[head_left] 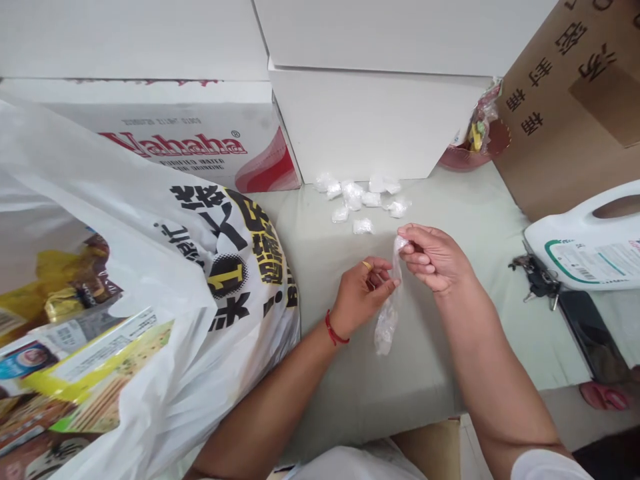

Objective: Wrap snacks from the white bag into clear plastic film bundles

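A thin clear plastic bag (pixel 386 327) hangs, twisted and crumpled, between my two hands over the pale green cloth (pixel 340 373). My right hand (pixel 430 257) pinches its upper end between thumb and fingers. My left hand (pixel 367 290), with a ring and a red cord at the wrist, has its thumb and fingertips closed on the bag's middle. Just beyond the hands lie several small folded bundles of clear plastic (pixel 363 226), loosely grouped near the white box.
On the left bulges a large white shopping bag (pixel 250 347) of packaged snacks, before a Nahaha water carton (pixel 190 143). White boxes (pixel 360 123) stand behind. To the right are a brown carton (pixel 560 133), a red bowl (pixel 465 160), a white jug (pixel 595 247), keys (pixel 537 277) and a phone (pixel 593 333).
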A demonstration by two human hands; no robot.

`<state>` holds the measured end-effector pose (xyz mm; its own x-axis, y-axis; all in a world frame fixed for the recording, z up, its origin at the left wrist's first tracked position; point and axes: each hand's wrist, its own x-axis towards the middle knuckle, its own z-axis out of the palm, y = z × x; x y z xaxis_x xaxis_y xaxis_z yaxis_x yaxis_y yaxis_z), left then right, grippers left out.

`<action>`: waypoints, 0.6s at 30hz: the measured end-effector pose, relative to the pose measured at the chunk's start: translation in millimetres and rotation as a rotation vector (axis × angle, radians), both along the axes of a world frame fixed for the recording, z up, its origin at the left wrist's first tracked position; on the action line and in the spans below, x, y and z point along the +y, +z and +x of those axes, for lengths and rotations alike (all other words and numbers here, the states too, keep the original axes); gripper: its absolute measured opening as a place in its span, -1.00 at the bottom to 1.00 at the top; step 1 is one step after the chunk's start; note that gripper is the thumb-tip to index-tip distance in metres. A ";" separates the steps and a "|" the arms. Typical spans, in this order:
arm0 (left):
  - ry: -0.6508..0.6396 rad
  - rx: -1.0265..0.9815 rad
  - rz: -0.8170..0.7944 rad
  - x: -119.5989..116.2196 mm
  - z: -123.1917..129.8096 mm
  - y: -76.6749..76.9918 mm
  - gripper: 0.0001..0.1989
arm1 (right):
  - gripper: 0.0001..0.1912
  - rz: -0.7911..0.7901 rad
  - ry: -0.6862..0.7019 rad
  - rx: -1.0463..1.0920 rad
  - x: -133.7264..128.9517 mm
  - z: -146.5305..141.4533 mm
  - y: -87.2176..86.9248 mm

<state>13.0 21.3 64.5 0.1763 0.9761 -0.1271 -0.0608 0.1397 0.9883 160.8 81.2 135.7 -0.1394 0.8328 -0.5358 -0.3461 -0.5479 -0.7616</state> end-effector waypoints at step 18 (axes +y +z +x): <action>0.200 -0.356 -0.272 14.9 -3.4 -4.3 -0.75 | -0.67 0.351 -0.011 -0.478 -39.7 8.4 -59.8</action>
